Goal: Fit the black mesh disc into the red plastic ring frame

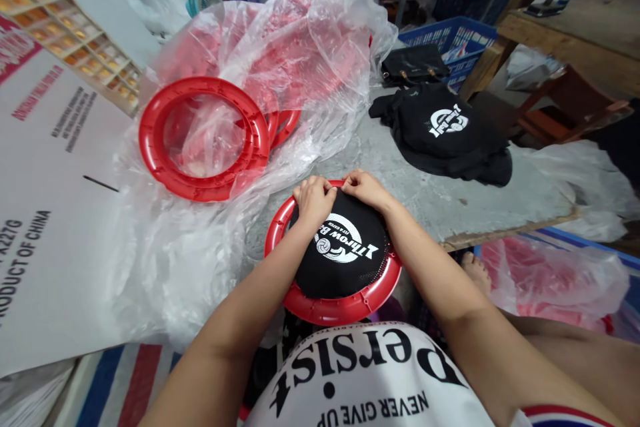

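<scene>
Head view: left hand (316,200) and right hand (367,188) curled closed, pinching black fabric (343,277) at the red ring (330,310)'s far rim, near the table (415,190). Probably mid-fitting; next wants even tension imo.

Your grey tabletop (420,207) bears clear plastic sheeting (320,67) across its left side, black printed fabric (445,150) towards the right edge and a black bag (415,65) at the far edge; your red-rimmed disc (343,273) overlaps the near edge.
</scene>
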A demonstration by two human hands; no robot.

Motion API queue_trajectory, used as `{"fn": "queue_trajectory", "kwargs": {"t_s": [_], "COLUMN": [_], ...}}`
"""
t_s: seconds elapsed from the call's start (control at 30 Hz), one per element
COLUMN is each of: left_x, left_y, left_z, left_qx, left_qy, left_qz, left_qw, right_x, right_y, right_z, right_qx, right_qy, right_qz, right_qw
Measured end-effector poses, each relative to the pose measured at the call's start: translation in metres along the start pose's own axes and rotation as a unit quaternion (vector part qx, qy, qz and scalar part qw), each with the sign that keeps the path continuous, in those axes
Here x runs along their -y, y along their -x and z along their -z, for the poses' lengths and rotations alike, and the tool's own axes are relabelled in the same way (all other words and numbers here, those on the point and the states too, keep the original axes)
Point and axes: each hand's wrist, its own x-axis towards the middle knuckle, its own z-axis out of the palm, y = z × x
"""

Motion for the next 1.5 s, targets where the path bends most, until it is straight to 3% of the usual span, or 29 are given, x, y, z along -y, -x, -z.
{"fn": "queue_trajectory", "kwargs": {"t_s": [1.5], "left_x": [-0.0048], "left_y": [0.0013], "left_z": [-0.0023], "left_qx": [-0.022], "left_qy": [-0.009], "left_qz": [0.003], "left_qw": [1.000], "right_x": [0.0091], "right_y": [0.0015], "right_z": [0.0026], "right_qx": [0.003], "right_qy": [0.008], "right_qz": [-0.038], "right_qw": [0.999]}}
